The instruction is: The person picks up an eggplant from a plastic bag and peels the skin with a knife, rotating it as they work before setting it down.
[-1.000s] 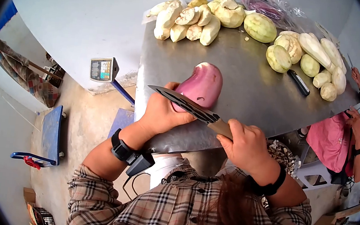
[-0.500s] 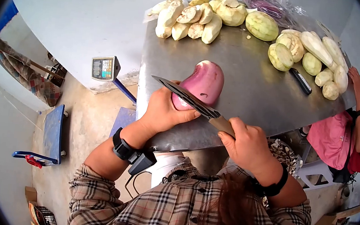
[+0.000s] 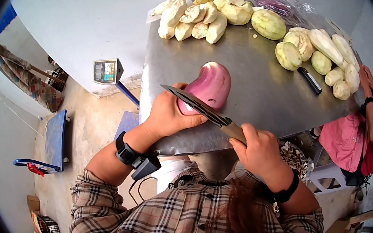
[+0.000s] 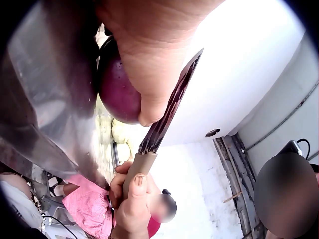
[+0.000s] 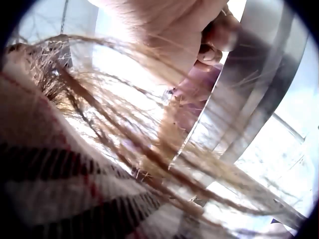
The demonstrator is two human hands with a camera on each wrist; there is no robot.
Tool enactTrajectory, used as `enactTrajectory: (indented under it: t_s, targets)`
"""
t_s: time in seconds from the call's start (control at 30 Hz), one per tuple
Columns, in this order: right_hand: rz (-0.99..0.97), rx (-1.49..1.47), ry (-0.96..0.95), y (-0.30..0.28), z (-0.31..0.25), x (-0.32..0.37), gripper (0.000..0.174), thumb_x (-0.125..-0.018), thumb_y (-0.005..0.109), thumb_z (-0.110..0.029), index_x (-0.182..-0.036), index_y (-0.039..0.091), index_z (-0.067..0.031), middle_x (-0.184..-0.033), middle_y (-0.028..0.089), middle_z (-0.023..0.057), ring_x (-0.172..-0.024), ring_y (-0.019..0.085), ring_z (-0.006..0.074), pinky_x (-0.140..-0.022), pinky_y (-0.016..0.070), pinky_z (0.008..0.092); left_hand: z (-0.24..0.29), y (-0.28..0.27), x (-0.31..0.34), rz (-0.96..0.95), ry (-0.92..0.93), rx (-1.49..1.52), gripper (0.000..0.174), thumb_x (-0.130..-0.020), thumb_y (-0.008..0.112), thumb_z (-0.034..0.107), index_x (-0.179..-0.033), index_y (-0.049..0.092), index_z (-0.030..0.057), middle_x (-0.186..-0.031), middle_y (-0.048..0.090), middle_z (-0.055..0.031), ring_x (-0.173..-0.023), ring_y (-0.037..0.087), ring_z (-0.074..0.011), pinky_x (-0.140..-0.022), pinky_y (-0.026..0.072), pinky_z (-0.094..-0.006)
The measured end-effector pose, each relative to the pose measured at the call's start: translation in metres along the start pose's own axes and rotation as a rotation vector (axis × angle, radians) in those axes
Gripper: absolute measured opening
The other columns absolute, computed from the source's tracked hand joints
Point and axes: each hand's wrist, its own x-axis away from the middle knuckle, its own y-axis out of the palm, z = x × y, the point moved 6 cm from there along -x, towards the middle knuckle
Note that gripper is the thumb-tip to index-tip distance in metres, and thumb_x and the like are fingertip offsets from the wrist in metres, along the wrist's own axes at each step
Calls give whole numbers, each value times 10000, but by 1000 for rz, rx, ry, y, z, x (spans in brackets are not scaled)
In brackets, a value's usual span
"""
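Note:
In the head view a purple eggplant lies near the left edge of the metal table. My left hand grips its near end, thumb along the near side. My right hand holds a knife by its tan handle; the dark blade slants over the eggplant's near end, tip to the left. The left wrist view shows the purple skin beside my left thumb, with the knife blade behind it. Hair covers much of the right wrist view; whether the blade touches the skin, I cannot tell.
Peeled pale vegetables lie along the table's back, with others at the right beside a black-handled tool. A plastic bag sits behind. Another person in red and pink is at the right; a scale stands left.
The knife has shifted slightly over the eggplant's near end, its tip now a little further right. My left hand keeps its grip. The other person's arms have moved towards the table's right edge.

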Motion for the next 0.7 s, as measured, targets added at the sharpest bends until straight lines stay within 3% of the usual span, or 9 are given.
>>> enactTrajectory:
  t_s: [0.33, 0.7]
  targets:
    - [66, 126, -74, 2, -11, -11, 346, -793, 729, -288, -788, 464, -66, -550, 559, 106, -500, 597, 302, -461, 472, 387, 5, 3, 2, 16, 57, -25, 650, -611, 823, 447, -1022, 625, -18, -903, 683, -176, -843, 674, -323, -747, 518, -378]
    - [56, 163, -56, -2, 0, 4, 356, -780, 737, -302, -785, 468, -68, -551, 555, 93, -507, 592, 286, -486, 465, 373, 3, 1, 1, -13, -16, -6, 707, -603, 824, 455, -1058, 608, -42, -888, 685, -187, -844, 676, -321, -758, 517, -370]
